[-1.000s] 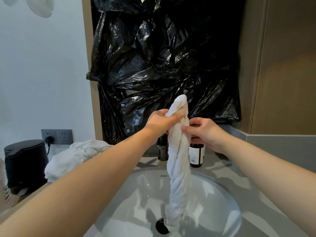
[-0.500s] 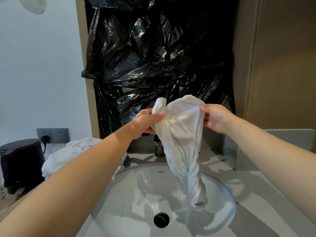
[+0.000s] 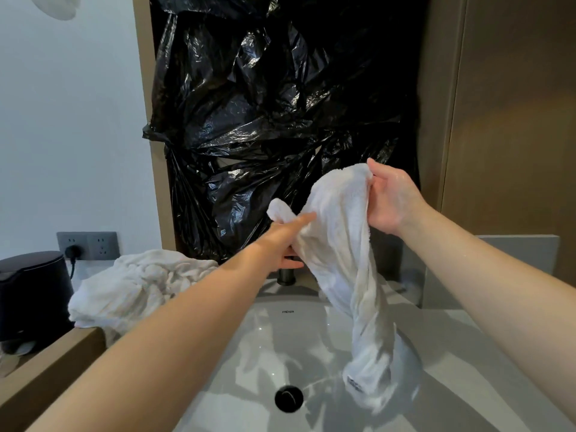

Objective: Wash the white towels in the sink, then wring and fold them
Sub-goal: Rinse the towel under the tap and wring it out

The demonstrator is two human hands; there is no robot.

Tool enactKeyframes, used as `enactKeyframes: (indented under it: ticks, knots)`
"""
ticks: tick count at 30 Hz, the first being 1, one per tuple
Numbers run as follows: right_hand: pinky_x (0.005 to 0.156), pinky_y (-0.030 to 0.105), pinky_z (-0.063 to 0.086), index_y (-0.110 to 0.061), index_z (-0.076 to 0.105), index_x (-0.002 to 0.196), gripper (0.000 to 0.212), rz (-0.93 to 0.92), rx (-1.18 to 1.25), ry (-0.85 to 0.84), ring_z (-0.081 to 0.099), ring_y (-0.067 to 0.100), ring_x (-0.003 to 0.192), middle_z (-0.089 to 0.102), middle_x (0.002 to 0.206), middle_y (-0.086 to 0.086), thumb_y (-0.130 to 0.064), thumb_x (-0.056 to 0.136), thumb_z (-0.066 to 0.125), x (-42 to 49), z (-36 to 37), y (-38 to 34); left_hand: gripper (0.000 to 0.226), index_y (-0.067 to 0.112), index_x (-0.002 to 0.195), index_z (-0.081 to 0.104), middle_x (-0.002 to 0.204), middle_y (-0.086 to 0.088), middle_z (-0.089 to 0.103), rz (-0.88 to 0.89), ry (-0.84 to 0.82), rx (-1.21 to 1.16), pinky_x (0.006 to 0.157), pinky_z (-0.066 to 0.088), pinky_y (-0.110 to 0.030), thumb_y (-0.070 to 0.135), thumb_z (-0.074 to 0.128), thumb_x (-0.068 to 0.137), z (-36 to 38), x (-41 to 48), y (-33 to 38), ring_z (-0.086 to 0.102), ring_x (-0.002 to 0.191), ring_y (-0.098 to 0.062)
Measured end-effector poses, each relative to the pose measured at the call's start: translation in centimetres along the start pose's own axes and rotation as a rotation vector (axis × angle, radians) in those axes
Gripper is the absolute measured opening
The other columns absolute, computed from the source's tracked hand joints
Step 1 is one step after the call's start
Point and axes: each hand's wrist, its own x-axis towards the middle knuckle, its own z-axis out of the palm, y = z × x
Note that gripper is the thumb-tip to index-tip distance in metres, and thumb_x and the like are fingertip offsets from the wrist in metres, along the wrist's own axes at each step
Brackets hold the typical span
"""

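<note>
Because the white towel [image 3: 339, 244] drapes across it, the left hand [image 3: 288, 241] is half hidden: one digit lies along the cloth and curled fingers hold a top corner beneath. The right hand [image 3: 389, 198] grips the other top edge, its fingertips tucked behind. The fluffy terry hangs over the glossy sink [image 3: 249, 353], long axis running from 12 to 6 o'clock, its lower end twisted like rope. A second towel [image 3: 137, 285] lies crumpled on the tabletop [image 3: 467, 410] at the sink's 9 o'clock.

White towel [image 3: 339, 244]: loosely twisted, held up over sink [image 3: 265, 347]; top edge spread, tapered lower end with label [image 3: 355, 385] hangs right of drain [image 3: 289, 398]. Second towel [image 3: 137, 288]: crumpled heap on counter [image 3: 461, 332], left of sink.
</note>
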Motion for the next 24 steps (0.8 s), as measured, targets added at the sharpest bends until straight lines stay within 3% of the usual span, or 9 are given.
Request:
enactKeyframes:
  ticks: [2, 4, 6, 11, 13, 15, 17, 21, 24]
  knots:
    - [0.088, 0.040, 0.051, -0.002, 0.062, 0.114, 0.041, -0.003, -0.037, 0.054, 0.067, 0.027, 0.104, 0.072, 0.106, 0.014, -0.038, 0.098, 0.049, -0.1, 0.5, -0.2, 0.068, 0.020, 0.125, 0.043, 0.110, -0.004, 0.066, 0.038, 0.065, 0.095, 0.075, 0.055, -0.035, 0.052, 0.078, 0.076, 0.5, 0.8, -0.8, 0.065, 0.087, -0.019]
    - [0.079, 0.037, 0.053, -0.003, 0.064, 0.109, 0.035, -0.013, -0.074, 0.156, 0.070, 0.025, 0.094, 0.073, 0.100, 0.012, -0.034, 0.095, 0.057, -0.2, 0.0, -0.5, 0.047, 0.015, 0.113, 0.053, 0.099, -0.005, 0.067, 0.115, 0.133, 0.183, 0.068, 0.054, -0.031, 0.037, 0.079, 0.080, -0.4, 1.5, -1.1, 0.064, 0.075, -0.017]
    - [0.072, 0.036, 0.054, -0.003, 0.064, 0.104, 0.024, -0.003, -0.072, 0.248, 0.071, 0.023, 0.086, 0.073, 0.093, 0.011, -0.024, 0.096, 0.057, -0.1, -1.3, -0.5, 0.022, 0.014, 0.103, 0.058, 0.100, -0.009, 0.068, 0.151, 0.173, 0.170, 0.071, 0.057, -0.033, 0.021, 0.072, 0.087, -1.8, 1.8, -1.1, 0.066, 0.082, -0.020]
    - [0.076, 0.043, 0.053, -0.003, 0.051, 0.131, 0.036, 0.041, -0.007, 0.326, 0.064, 0.030, 0.104, 0.061, 0.122, 0.016, -0.016, 0.098, 0.049, 0.4, -4.1, 0.5, 0.013, 0.007, 0.098, 0.059, 0.082, -0.007, 0.067, 0.121, 0.022, -0.114, 0.074, 0.055, -0.037, 0.005, 0.045, 0.097, -5.2, 0.3, -1.2, 0.066, 0.075, -0.020]
    - [0.078, 0.043, 0.054, -0.002, 0.050, 0.132, 0.035, 0.057, -0.027, 0.336, 0.064, 0.029, 0.104, 0.062, 0.122, 0.015, -0.013, 0.099, 0.046, 0.5, -4.7, 0.6, 0.013, 0.003, 0.098, 0.059, 0.084, -0.010, 0.066, 0.011, -0.002, 0.047, 0.070, 0.055, -0.036, 0.004, 0.046, 0.095, -6.8, -0.5, -0.9, 0.065, 0.076, -0.022]
    - [0.076, 0.043, 0.053, 0.000, 0.050, 0.127, 0.029, 0.084, -0.083, 0.346, 0.064, 0.029, 0.103, 0.061, 0.120, 0.016, -0.008, 0.100, 0.042, 0.6, -5.3, 0.7, 0.007, 0.001, 0.095, 0.058, 0.077, -0.010, 0.062, -0.097, -0.003, 0.375, 0.062, 0.053, -0.031, 0.004, 0.051, 0.094, -8.2, -1.2, -0.6, 0.060, 0.067, -0.022]
    - [0.072, 0.042, 0.052, -0.001, 0.052, 0.122, 0.026, 0.096, -0.160, 0.375, 0.064, 0.028, 0.099, 0.062, 0.116, 0.016, -0.006, 0.099, 0.040, 0.6, -5.6, 0.8, 0.005, 0.003, 0.091, 0.059, 0.075, -0.010, 0.059, -0.101, 0.026, 0.486, 0.062, 0.051, -0.031, 0.006, 0.055, 0.093, -9.3, -1.3, -0.6, 0.056, 0.063, -0.022]
    - [0.073, 0.043, 0.052, -0.007, 0.053, 0.129, 0.031, 0.104, -0.194, 0.424, 0.065, 0.029, 0.100, 0.064, 0.119, 0.014, -0.015, 0.099, 0.049, 0.2, -5.7, 1.2, 0.007, 0.008, 0.098, 0.058, 0.069, 0.000, 0.065, 0.100, 0.054, -0.023, 0.063, 0.054, -0.027, 0.007, 0.052, 0.094, -9.8, -0.8, -0.8, 0.062, 0.057, -0.013]
    - [0.079, 0.046, 0.051, -0.008, 0.049, 0.130, 0.031, 0.061, -0.144, 0.403, 0.061, 0.031, 0.105, 0.060, 0.122, 0.012, -0.018, 0.100, 0.049, -0.1, -5.2, 1.3, 0.024, 0.014, 0.114, 0.058, 0.086, -0.003, 0.066, 0.182, 0.160, -0.066, 0.056, 0.057, -0.024, 0.004, 0.055, 0.093, -9.9, -0.4, -1.1, 0.065, 0.072, -0.015]
